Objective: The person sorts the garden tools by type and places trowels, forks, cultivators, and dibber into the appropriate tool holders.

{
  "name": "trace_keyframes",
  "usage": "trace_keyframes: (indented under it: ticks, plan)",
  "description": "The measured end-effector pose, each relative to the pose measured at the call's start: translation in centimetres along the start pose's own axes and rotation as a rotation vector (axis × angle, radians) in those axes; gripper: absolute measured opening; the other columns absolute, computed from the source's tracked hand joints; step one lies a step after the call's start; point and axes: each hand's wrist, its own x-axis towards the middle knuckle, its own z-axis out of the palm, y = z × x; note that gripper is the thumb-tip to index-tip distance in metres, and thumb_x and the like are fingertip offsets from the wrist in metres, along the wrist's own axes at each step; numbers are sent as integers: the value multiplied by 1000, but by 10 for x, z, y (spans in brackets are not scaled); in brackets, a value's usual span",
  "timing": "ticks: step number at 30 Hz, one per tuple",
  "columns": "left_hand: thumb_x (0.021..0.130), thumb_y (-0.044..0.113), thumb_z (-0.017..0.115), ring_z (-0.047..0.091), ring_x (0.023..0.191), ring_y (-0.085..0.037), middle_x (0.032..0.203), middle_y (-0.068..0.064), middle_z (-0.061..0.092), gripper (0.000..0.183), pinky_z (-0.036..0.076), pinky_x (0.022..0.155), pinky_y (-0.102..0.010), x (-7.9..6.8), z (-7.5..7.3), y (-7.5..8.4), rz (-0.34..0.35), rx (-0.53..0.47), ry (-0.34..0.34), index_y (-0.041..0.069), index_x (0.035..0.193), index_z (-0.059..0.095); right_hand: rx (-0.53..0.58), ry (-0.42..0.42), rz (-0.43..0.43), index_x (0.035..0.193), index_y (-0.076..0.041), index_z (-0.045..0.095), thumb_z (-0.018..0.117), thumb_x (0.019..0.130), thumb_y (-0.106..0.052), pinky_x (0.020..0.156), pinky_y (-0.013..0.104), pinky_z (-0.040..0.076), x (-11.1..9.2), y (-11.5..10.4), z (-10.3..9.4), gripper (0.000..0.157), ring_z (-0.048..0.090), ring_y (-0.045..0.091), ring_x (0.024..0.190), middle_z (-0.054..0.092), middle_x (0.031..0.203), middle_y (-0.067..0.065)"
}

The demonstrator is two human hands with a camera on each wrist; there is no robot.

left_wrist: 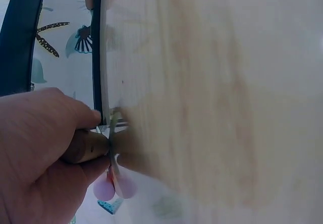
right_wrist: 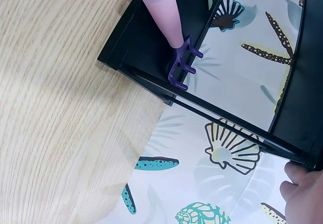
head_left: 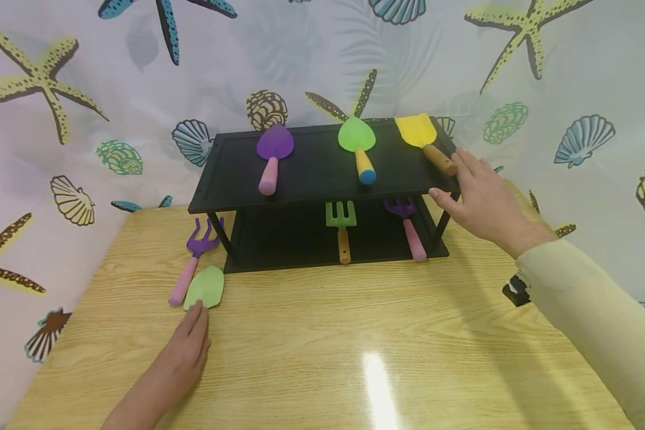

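My left hand (head_left: pixel 185 352) pinches the wooden handle (left_wrist: pixel 88 146) of a light green toy shovel (head_left: pixel 205 288), low over the table at the front left. Its fingers cover the handle in the head view. Beside the blade lies a purple toy rake (head_left: pixel 200 246) with a pink handle. My right hand (head_left: pixel 484 197) is at the right end of the black two-tier shelf (head_left: pixel 312 173), fingers extended and thumb apart. Its fingertips are by the wooden handle of a yellow shovel (head_left: pixel 418 130) on the top tier. Whether they touch handle or shelf edge I cannot tell.
On the top tier also lie a purple shovel (head_left: pixel 276 142) and a green shovel (head_left: pixel 357 134). The lower tier holds a green rake (head_left: pixel 341 215) and another purple rake (head_left: pixel 401 207). A patterned cloth (head_left: pixel 301 60) hangs behind the wooden table (head_left: pixel 301 346).
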Motion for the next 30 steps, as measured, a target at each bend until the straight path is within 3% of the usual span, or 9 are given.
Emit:
trace_keyframes:
  ticks: [3, 6, 8, 9, 12, 15, 19, 23, 30]
  plan:
    - [100, -4, 45, 59, 117, -47, 126, -40, 55, 30, 54, 94, -48, 0, -3, -2, 87, 121, -13, -24, 121, 53, -2, -1, -1, 155, 6, 16, 39, 100, -59, 125, 57, 10, 0, 0, 0, 88, 21, 50, 147, 17, 162, 28]
    - [106, -2, 10, 60, 116, -45, 121, -39, 57, 54, 54, 99, -43, -1, -8, -4, 253, 386, -45, -23, 113, 59, -3, -3, 0, 155, 6, 16, 39, 100, -59, 125, 56, 10, 0, 0, 0, 88, 20, 49, 148, 17, 162, 28]
    - [104, -1, -1, 60, 116, -43, 120, -38, 58, 65, 54, 100, -41, -1, -10, -4, 319, 477, -37, -23, 111, 61, -2, -4, 1, 156, 6, 15, 39, 100, -59, 125, 56, 9, 0, 0, 0, 88, 20, 49, 148, 16, 162, 28]
    - [105, 0, -1, 60, 116, -43, 121, -37, 58, 66, 54, 100, -41, 0, -10, -4, 315, 475, -33, -22, 112, 61, -2, -5, 1, 156, 6, 15, 39, 100, -59, 125, 56, 10, 0, 0, 0, 88, 19, 49, 148, 16, 162, 28]
    - [108, 12, 4, 60, 115, -42, 124, -37, 57, 64, 52, 98, -42, 0, -7, -3, 181, 260, 38, -23, 117, 56, -1, -6, 5, 156, 5, 15, 39, 100, -59, 125, 57, 10, 0, 0, 0, 88, 19, 49, 148, 16, 163, 28]
    - [109, 19, 13, 59, 116, -42, 128, -36, 56, 59, 37, 114, -32, 0, -5, -2, 85, 96, 91, -22, 122, 53, -4, -8, 9, 156, 5, 15, 39, 100, -59, 125, 57, 10, 0, -1, 0, 89, 19, 50, 147, 16, 163, 28]
    - [107, 16, 21, 58, 116, -44, 128, -36, 56, 52, 12, 122, -17, 1, -6, -3, 77, 60, 128, -22, 123, 53, -11, -7, 10, 156, 5, 15, 38, 100, -60, 124, 58, 11, 0, -1, 0, 89, 19, 51, 147, 15, 163, 28]
    - [105, 13, 27, 58, 116, -45, 129, -36, 56, 47, 12, 121, -15, 2, -11, -3, 65, 28, 134, -22, 124, 53, -14, -4, 7, 156, 5, 15, 38, 100, -60, 125, 58, 11, 0, 0, 0, 89, 20, 51, 147, 16, 163, 28]
    - [80, -7, 51, 58, 115, -49, 130, -37, 54, 49, 12, 119, -12, 6, -19, -5, 46, -21, 135, -22, 126, 52, -10, -2, -2, 155, 6, 16, 39, 100, -59, 125, 58, 11, 1, 1, 2, 88, 21, 53, 146, 16, 162, 29]
